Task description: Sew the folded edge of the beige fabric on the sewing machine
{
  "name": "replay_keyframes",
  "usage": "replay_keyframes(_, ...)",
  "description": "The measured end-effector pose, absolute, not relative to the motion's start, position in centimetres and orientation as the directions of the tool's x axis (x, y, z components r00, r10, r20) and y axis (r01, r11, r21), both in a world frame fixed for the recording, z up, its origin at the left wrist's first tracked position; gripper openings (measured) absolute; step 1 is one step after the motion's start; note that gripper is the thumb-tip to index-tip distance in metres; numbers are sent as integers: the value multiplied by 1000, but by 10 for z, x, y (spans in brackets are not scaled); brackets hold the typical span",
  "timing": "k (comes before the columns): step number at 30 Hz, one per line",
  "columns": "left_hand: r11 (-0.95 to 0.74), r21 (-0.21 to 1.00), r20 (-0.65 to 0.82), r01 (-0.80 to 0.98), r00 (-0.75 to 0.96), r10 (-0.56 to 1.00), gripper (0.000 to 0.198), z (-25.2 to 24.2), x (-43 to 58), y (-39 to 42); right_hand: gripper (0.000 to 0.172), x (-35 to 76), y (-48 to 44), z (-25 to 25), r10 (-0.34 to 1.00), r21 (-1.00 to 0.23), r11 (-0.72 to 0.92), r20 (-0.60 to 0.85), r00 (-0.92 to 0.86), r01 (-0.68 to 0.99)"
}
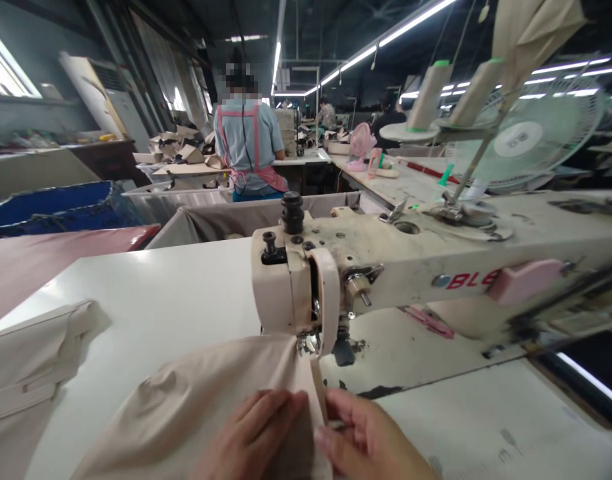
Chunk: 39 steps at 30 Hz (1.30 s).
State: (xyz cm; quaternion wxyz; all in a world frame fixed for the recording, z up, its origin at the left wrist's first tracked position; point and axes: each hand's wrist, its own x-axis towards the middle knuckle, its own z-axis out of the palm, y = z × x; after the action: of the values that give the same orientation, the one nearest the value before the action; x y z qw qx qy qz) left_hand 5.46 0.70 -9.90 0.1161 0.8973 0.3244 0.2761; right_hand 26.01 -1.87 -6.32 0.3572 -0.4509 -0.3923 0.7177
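Note:
A cream sewing machine stands on the white table. Beige fabric lies under its presser foot and runs toward me. My left hand lies flat on the fabric with the fingers stretched forward, just left of the seam edge. My right hand pinches the fabric's folded edge between thumb and fingers, right below the needle area. Both hands sit close together at the bottom of the view.
More beige fabric is piled at the table's left. Thread cones and a fan stand behind the machine. A fabric-lined bin sits beyond the table. A person in a blue shirt works at a far table.

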Motion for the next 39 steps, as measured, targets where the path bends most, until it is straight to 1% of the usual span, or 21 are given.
replay_keyframes(2, -719, 495, 381, 489, 621, 685, 40, -94, 57, 11, 39, 258, -6, -57, 901, -883, -403, -336, -273, -242)
replay_keyframes(4, -638, 590, 313, 495, 588, 746, 37, -83, 62, 18, 34, 256, 3, -51, 901, -857, -419, -352, -253, -299)
replay_keyframes(7, -497, 715, 192, 492, 545, 816, 27, -62, 75, 33, 31, 254, 9, -53, 898, -856, -431, -375, -231, -287)
replay_keyframes(9, -440, 754, 128, 487, 549, 826, 21, -52, 85, 46, 30, 253, 10, -60, 903, -870, -421, -378, -202, -257)
replay_keyframes(12, -404, 756, 69, 515, 551, 831, 17, -48, 95, 59, 26, 254, 11, -69, 919, -896, -386, -352, -180, -220)
replay_keyframes(16, -391, 742, 60, 545, 526, 848, 13, -54, 97, 66, 20, 253, 11, -63, 933, -914, -333, -283, -224, -231)
replay_keyframes(18, -388, 734, 63, 557, 513, 856, 14, -56, 95, 69, 22, 250, 9, -61, 942, -931, -293, -243, -230, -219)
replay_keyframes(19, -388, 726, 64, 568, 506, 860, 15, -57, 94, 70, 27, 249, 7, -63, 948, -942, -273, -229, -221, -195)
replay_keyframes(20, -387, 716, 64, 580, 498, 865, 16, -58, 94, 71, 35, 248, 4, -65, 960, -964, -230, -203, -194, -130)
replay_keyframes(21, -385, 704, 64, 596, 487, 871, 17, -57, 93, 72, 45, 248, 1, -69, 977, -988, -152, -147, -156, -15)
replay_keyframes(22, -379, 691, 63, 615, 471, 880, 16, -57, 93, 72, 54, 248, -2, -73, 991, -988, -41, -59, -123, 146)
replay_keyframes(23, -368, 678, 61, 636, 451, 890, 16, -56, 93, 73, 60, 250, -5, -77, 992, -938, 92, 55, -117, 335)
replay_keyframes(24, -354, 668, 57, 655, 429, 902, 15, -55, 93, 73, 62, 253, -7, -80, 973, -827, 228, 170, -158, 514)
replay_keyframes(25, -336, 661, 52, 671, 406, 912, 15, -54, 94, 73, 62, 255, -9, -83, 939, -686, 345, 255, -232, 640)
replay_keyframes(26, -318, 657, 46, 684, 384, 922, 14, -53, 96, 73, 60, 259, -9, -83, 904, -569, 428, 293, -313, 702)
replay_keyframes(27, -300, 654, 40, 694, 365, 930, 14, -52, 97, 73, 58, 262, -8, -82, 877, -492, 480, 297, -379, 726)
replay_keyframes(28, -284, 654, 34, 701, 348, 937, 13, -51, 99, 73, 59, 265, -7, -81, 858, -446, 514, 290, -424, 733)
replay_keyframes(31, -253, 662, 24, 705, 318, 948, 12, -49, 103, 74, 64, 269, 0, -73, 835, -404, 550, 271, -478, 731)
replay_keyframes(35, -245, 692, 33, 679, 309, 950, 8, -48, 105, 77, 62, 270, 5, -67, 828, -404, 561, 266, -494, 723)
replay_keyframes(39, -242, 733, 64, 635, 290, 955, 8, -46, 104, 77, 63, 272, 6, -71, 813, -377, 582, 288, -506, 721)
